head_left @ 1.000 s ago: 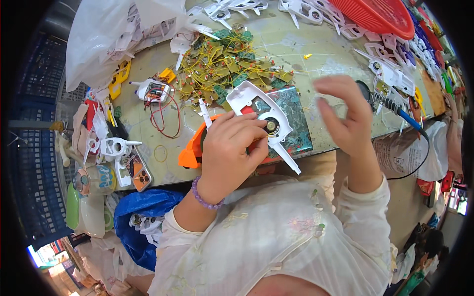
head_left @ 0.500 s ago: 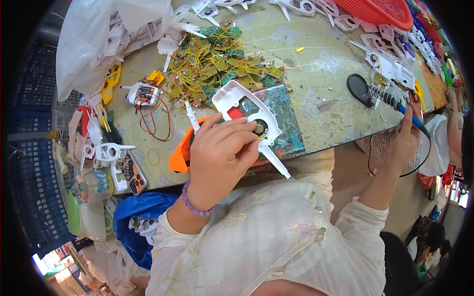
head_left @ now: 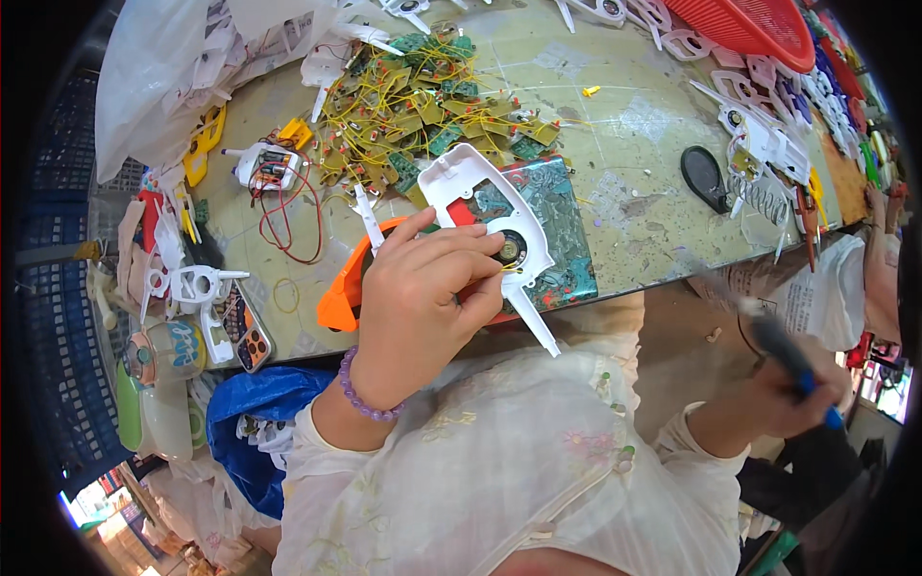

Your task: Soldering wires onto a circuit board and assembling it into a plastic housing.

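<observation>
My left hand (head_left: 423,278), with a purple bead bracelet at the wrist, grips a white plastic shell (head_left: 530,216) at the front edge of the table. A round black speaker (head_left: 512,250) is set in the shell, and a thin yellow wire (head_left: 506,270) shows by my fingertips, which are partly hidden. Under the shell lies a worn green block (head_left: 562,226). An orange plastic part (head_left: 338,302) sits beside my left hand. Off the table's right front edge, my right hand (head_left: 797,396) is closed around a soldering iron (head_left: 780,344) with a blue handle, smeared by motion.
A heap of green circuit boards with yellow wires (head_left: 432,106) covers the table's far middle. At right are a black round dish (head_left: 704,176), a coiled iron stand (head_left: 765,202) and white shells. A red basket (head_left: 754,29) stands far right; a wired white unit (head_left: 264,168) lies left.
My right hand has drawn the soldering iron out of the coiled stand and brought it down and toward me. My left hand stays on the white shell, nearly unmoved.
</observation>
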`<state>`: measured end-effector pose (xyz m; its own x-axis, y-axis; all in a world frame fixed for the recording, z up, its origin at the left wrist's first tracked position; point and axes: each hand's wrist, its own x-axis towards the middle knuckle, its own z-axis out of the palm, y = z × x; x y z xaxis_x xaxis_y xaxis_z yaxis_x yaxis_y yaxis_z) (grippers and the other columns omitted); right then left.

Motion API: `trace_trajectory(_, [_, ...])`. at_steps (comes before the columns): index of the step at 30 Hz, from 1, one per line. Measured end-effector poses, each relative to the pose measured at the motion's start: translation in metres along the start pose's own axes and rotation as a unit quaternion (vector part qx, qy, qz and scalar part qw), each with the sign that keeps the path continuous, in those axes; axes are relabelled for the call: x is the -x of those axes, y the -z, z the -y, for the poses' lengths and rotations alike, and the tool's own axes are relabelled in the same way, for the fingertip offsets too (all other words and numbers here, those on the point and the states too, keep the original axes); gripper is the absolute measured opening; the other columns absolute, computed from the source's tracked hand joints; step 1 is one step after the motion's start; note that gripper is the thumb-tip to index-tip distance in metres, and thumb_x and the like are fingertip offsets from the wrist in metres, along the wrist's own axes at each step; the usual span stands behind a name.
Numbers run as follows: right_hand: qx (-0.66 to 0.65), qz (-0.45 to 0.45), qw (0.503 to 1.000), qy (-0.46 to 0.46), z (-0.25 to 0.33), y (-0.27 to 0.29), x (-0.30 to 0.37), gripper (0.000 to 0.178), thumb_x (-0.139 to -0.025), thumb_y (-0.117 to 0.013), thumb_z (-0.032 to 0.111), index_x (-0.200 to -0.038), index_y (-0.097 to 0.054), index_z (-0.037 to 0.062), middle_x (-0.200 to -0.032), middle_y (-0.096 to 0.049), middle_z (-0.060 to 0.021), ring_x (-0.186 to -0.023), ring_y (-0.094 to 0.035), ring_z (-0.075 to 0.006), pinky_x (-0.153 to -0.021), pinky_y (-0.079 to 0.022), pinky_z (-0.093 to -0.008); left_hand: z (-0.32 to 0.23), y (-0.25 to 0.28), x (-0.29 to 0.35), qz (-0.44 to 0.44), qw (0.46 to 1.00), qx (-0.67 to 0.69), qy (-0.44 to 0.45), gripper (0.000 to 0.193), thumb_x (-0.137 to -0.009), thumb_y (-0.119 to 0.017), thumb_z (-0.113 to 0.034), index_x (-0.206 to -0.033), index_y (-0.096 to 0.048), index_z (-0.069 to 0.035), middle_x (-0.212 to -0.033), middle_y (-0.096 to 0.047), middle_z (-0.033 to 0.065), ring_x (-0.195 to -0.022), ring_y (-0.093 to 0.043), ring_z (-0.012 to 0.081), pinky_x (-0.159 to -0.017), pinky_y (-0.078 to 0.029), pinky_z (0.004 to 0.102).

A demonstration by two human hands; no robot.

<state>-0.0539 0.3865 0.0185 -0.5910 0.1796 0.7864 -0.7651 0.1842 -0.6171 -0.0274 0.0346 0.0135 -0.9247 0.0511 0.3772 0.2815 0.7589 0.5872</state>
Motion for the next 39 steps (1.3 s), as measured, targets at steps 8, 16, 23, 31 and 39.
trace_trajectory(8, [-0.108,0.218,0.970,-0.015,0.010,-0.089,0.014,0.031,-0.091,-0.058,0.032,-0.082,-0.053,0.0032,-0.057,-0.051,-0.0029,-0.043,-0.049,-0.0160,-0.041,-0.040,-0.0293,0.000,0.004,-0.001,0.016,1.000,0.021,0.014,0.005,-0.070,-0.069,-0.004,-0.070,-0.064,-0.004,-0.088,-0.071,0.0069,-0.094,-0.067,0.0216,-0.096,-0.044,0.0464])
trace_trajectory(16, [-0.111,0.251,0.962,-0.014,0.004,-0.095,0.014,0.026,-0.091,-0.058,0.027,-0.086,-0.054,0.0018,-0.058,-0.053,-0.0043,-0.044,-0.051,-0.0175,-0.042,-0.042,-0.0296,0.002,0.006,0.001,0.048,0.998,0.029,0.015,0.007,-0.069,-0.068,-0.003,-0.075,-0.066,-0.006,-0.094,-0.071,0.0056,-0.100,-0.065,0.0221,-0.099,-0.040,0.0492])
trace_trajectory(23, [-0.125,0.260,0.957,-0.024,0.002,-0.096,0.013,0.026,-0.091,-0.059,0.027,-0.086,-0.054,0.0011,-0.057,-0.052,-0.0043,-0.044,-0.051,-0.0179,-0.042,-0.041,-0.0298,0.000,0.007,-0.002,0.033,0.999,0.016,0.006,0.005,-0.068,-0.069,-0.003,-0.071,-0.066,-0.005,-0.089,-0.070,0.0056,-0.095,-0.066,0.0212,-0.097,-0.043,0.0474])
trace_trajectory(31, [-0.129,0.252,0.958,-0.035,0.000,-0.096,0.015,0.025,-0.090,-0.059,0.025,-0.085,-0.054,0.0007,-0.056,-0.051,-0.0041,-0.043,-0.050,-0.0182,-0.041,-0.040,-0.0296,-0.001,0.007,-0.002,0.043,0.999,0.009,0.004,0.004,-0.069,-0.069,-0.004,-0.071,-0.066,-0.005,-0.090,-0.070,0.0047,-0.096,-0.065,0.0213,-0.098,-0.043,0.0483])
trace_trajectory(39, [-0.099,0.240,0.964,-0.057,0.008,-0.097,0.016,0.023,-0.090,-0.058,0.022,-0.085,-0.054,0.0008,-0.055,-0.050,-0.0046,-0.042,-0.049,-0.0165,-0.040,-0.038,-0.0278,-0.003,0.008,-0.001,0.048,0.999,0.004,0.007,0.006,-0.068,-0.069,-0.004,-0.073,-0.067,-0.006,-0.091,-0.070,0.0051,-0.098,-0.066,0.0208,-0.100,-0.040,0.0494])
